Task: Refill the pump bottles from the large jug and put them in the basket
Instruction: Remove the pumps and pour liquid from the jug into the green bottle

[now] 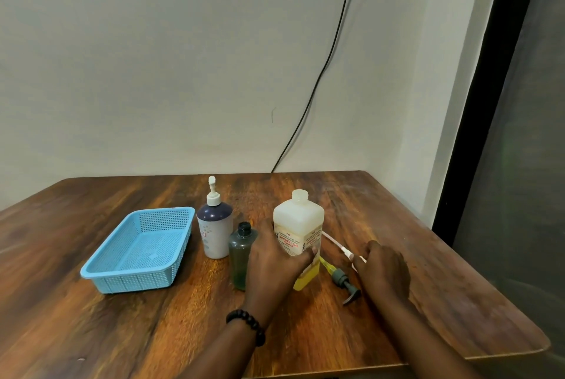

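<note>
My left hand [275, 259] grips the uncapped jug [298, 226]; right hand [380, 265] seemingly pinches a pump [342, 248]. Basket [101, 268] empty, green bottle [241, 253] open: filling remains.

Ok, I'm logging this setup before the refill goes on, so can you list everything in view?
basket: one, light blue, on the table at the left, nothing in it
pump bottle: one, white and dark blue, pump on, right of the basket
open bottle: one, grey-green, no pump, beside the pump bottle
large jug: one, whitish, yellow liquid low inside, uncapped
grey pump: one, lying right of the jug
white pump: one, lying behind the grey pump
table: one, brown wood
cable: one, black, on the wall
bead bracelet: one, black, left wrist
left hand: grips the jug
right hand: fingers on the white pump
</note>
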